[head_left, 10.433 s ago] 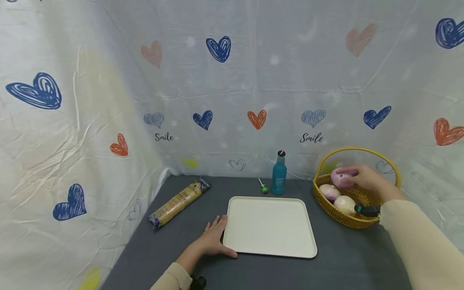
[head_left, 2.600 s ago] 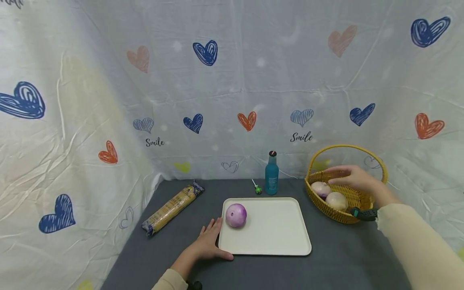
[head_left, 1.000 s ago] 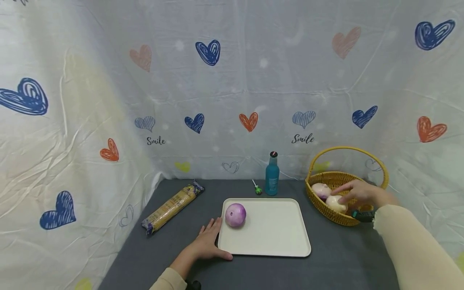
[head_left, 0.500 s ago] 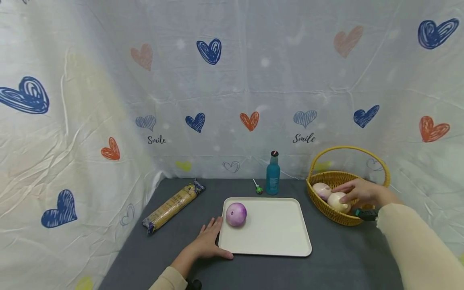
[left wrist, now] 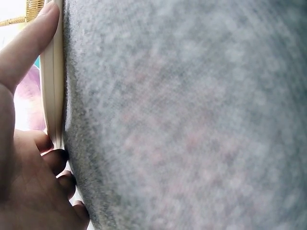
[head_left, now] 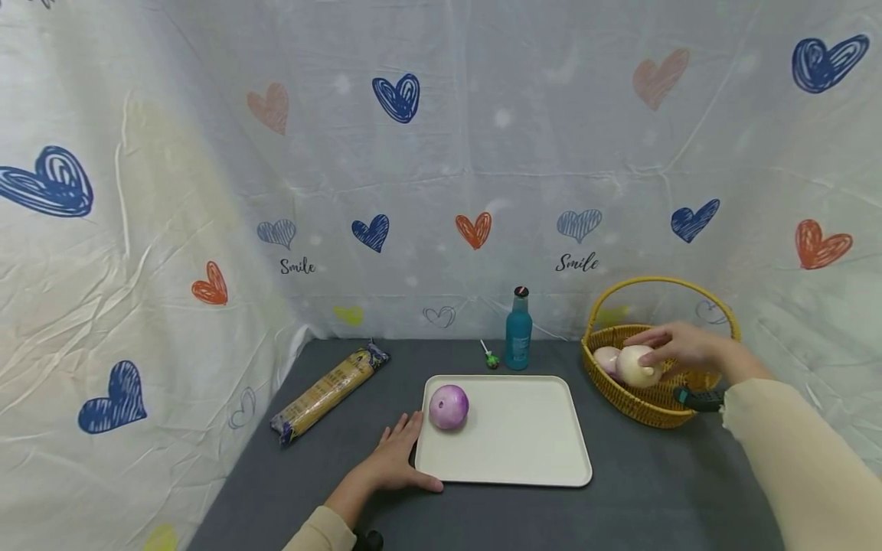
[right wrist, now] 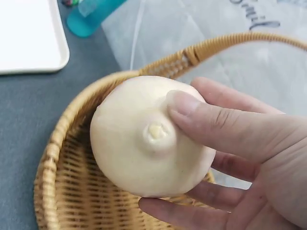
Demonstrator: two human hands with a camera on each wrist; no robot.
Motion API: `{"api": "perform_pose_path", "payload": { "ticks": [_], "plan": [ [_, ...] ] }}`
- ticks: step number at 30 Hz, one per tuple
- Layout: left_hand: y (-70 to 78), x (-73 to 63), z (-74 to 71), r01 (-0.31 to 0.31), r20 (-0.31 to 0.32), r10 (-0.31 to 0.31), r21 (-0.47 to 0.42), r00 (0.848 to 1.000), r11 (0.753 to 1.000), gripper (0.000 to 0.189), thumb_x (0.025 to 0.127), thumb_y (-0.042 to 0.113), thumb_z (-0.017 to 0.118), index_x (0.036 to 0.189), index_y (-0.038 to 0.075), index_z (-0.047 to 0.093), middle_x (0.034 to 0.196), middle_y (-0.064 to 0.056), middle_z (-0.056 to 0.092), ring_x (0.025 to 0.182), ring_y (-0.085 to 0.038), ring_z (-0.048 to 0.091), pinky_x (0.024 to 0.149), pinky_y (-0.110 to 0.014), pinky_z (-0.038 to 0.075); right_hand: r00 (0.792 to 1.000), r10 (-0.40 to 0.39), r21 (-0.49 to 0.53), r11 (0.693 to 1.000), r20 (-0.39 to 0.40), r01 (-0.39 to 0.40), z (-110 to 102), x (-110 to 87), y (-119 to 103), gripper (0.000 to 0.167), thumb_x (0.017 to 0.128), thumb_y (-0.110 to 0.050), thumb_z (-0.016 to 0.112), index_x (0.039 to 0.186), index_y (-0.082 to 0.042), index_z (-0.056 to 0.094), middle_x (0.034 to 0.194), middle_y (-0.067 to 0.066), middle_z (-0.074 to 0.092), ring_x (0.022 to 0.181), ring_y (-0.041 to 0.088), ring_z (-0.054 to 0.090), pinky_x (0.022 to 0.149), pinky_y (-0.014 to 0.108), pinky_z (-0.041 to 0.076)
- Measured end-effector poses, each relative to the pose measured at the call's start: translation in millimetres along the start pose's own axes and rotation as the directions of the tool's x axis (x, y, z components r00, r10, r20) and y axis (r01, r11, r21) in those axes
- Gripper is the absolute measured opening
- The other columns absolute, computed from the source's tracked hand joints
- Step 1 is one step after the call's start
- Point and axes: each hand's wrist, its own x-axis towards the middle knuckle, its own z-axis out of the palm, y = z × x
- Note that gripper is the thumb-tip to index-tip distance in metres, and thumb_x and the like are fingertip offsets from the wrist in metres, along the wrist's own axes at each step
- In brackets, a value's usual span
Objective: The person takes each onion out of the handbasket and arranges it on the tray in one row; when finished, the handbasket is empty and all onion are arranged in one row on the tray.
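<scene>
A pale white onion (head_left: pixel 634 369) is in my right hand (head_left: pixel 689 350), above the wicker basket (head_left: pixel 641 415). In the right wrist view, my thumb presses beside the stub of the onion (right wrist: pixel 127 124) and the fingers curl round its far side and underneath. Another onion (head_left: pixel 605 358), whitish and purple, sits at the basket's left side, partly covered by the held one. On the left part of the cream tray (head_left: pixel 517 436) lies a purple onion (head_left: pixel 449 407). My left hand (head_left: pixel 394 463) rests at the tray's near left corner, fingers along the left edge, thumb at the front edge.
Left of the tray, a long yellow packet with blue ends (head_left: pixel 331 392) lies slantwise. Behind the tray stand a blue bottle (head_left: pixel 518 337) and, beside it, a green lollipop (head_left: pixel 491 358). The basket's handle (head_left: pixel 664 281) arches over it. A heart-print sheet (head_left: pixel 427 153) hangs behind.
Earlier, my right hand took the purple onion from the basket, and it now lies on the tray. Since then the hand has returned, gripped the white onion and raised it. The left hand stays put.
</scene>
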Motion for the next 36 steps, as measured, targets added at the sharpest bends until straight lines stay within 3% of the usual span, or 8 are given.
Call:
{"api": "perform_pose_path", "payload": {
  "ticks": [6,15,25,32,36],
  "plan": [
    [-1.3,-0.6,1.3,-0.008,0.004,0.008,-0.013,1.000,1.000,0.139,0.065,0.070,0.083,0.162,0.004,0.010,0.168,-0.019,0.015,0.156,-0.040,0.005,0.121,-0.067,0.003,0.998,-0.056,-0.026,0.998,-0.001,0.056,3,-1.3,-24,0.061,0.097,-0.026,0.070,0.148,-0.001,0.049,0.145,0.030,0.047,0.118,0.032,0.060,0.086,0.053,0.059],
    [-1.5,-0.9,3.6,-0.010,-0.010,0.010,-0.045,1.000,0.999,0.138,0.064,0.070,0.084,0.163,0.005,0.011,0.169,-0.017,0.016,0.156,-0.040,0.005,0.121,-0.067,0.003,0.993,-0.110,-0.088,0.990,-0.038,0.106,23,-7.2,-58,0.058,0.095,-0.028,0.072,0.145,-0.005,0.055,0.141,0.026,0.054,0.115,0.031,0.062,0.084,0.049,0.061],
    [-11.8,5.3,7.2,0.012,-0.017,-0.012,-0.026,1.000,1.000,0.142,0.059,0.076,0.082,0.163,0.009,0.012,0.170,-0.011,0.015,0.158,-0.034,0.003,0.123,-0.063,0.000,0.983,-0.177,-0.124,0.978,-0.056,0.169,48,-4.0,-74,0.055,0.094,-0.029,0.072,0.143,-0.008,0.058,0.134,0.024,0.058,0.103,0.028,0.066,0.078,0.046,0.062],
    [-3.9,1.1,2.5,-0.007,-0.004,0.007,-0.033,1.000,0.999,0.140,0.063,0.071,0.084,0.163,0.007,0.011,0.169,-0.015,0.015,0.157,-0.038,0.004,0.121,-0.066,0.002,0.975,-0.208,-0.117,0.973,-0.072,0.199,69,-2.1,-85,0.052,0.095,-0.030,0.071,0.141,-0.008,0.060,0.133,0.024,0.060,0.097,0.028,0.064,0.070,0.040,0.062],
    [-0.2,-1.4,0.3,-0.016,-0.006,0.016,-0.032,1.000,0.999,0.136,0.067,0.065,0.085,0.162,0.004,0.011,0.168,-0.018,0.016,0.156,-0.040,0.006,0.121,-0.067,0.004,0.976,-0.207,-0.132,0.972,-0.072,0.197,81,1.6,-86,0.051,0.094,-0.030,0.072,0.140,-0.010,0.061,0.124,0.020,0.064,0.082,0.031,0.062,0.057,0.035,0.055]
  ]
}}
